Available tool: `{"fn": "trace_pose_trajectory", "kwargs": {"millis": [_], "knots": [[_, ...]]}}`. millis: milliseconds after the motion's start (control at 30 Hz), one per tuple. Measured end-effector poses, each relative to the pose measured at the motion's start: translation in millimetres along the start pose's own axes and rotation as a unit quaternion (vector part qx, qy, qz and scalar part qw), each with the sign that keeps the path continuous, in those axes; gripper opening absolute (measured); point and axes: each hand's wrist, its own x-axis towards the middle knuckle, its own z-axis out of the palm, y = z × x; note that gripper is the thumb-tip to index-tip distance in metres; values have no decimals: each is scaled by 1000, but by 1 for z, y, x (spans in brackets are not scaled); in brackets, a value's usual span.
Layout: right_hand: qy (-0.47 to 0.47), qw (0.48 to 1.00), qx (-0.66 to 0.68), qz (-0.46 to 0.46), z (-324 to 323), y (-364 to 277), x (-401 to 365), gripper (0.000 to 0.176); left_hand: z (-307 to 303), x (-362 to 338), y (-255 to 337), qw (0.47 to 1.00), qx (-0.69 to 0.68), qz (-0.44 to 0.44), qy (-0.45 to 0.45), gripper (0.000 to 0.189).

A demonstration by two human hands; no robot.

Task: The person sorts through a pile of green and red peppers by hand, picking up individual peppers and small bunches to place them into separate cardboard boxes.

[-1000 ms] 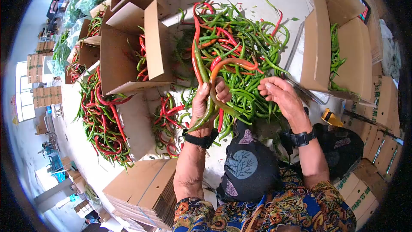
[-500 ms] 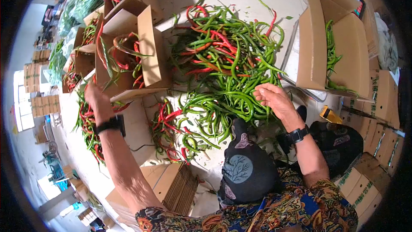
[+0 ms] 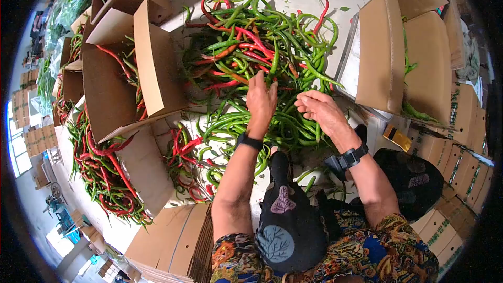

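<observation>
My left hand (image 3: 261,104) reaches down over a large pile of long red and green chili peppers (image 3: 251,47). Its fingers point away from me and are apart, with the tips at a green chili (image 3: 275,62); no pepper shows lifted in it. To its right, my right hand (image 3: 320,111) hovers over the green chilies (image 3: 283,118) at the near side of the pile. Its fingers are loosely bent and slightly apart, and I see no chili in them. A dark band is on each wrist.
At left, an open cardboard box (image 3: 112,97) holds red and dark chilies, above a heap of mixed chilies (image 3: 105,167). Another open box (image 3: 380,57) with green chilies stands at right. Flattened cartons (image 3: 162,236) are stacked near my left arm; a yellow object (image 3: 396,137) lies at right.
My left hand has moved right from the left box to the pile; the chilies raised above that box no longer show there. My right hand has shifted slightly left. The camera view has turned.
</observation>
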Motion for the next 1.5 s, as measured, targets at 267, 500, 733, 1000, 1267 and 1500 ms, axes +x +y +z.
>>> {"fn": "trace_pose_trajectory", "kwargs": {"millis": [267, 500, 733, 1000, 1267, 1500], "knots": [[85, 989, -5, -122, -26, -43, 45, 22, -18, -25, 49, 981, -17, 147, -122, 26], [46, 963, -153, -217, -3, -60, 106, 29, -53, -22, 46, 944, -161, 100, -270, 25], [119, 823, -525, -181, 59, -41, 174, 56, -52, 96, -49, 917, 361, 171, 20, 26], [43, 811, -572, -112, 76, -36, 188, 42, -43, 94, -60, 918, 363, 158, 9, 17], [-32, 822, -552, -134, 65, -60, 160, 34, -66, 48, 1, 971, 195, 137, -34, 20], [-199, 924, -287, -154, 28, -28, 170, 41, -71, -2, 9, 948, -202, -161, -185, 24]]}}
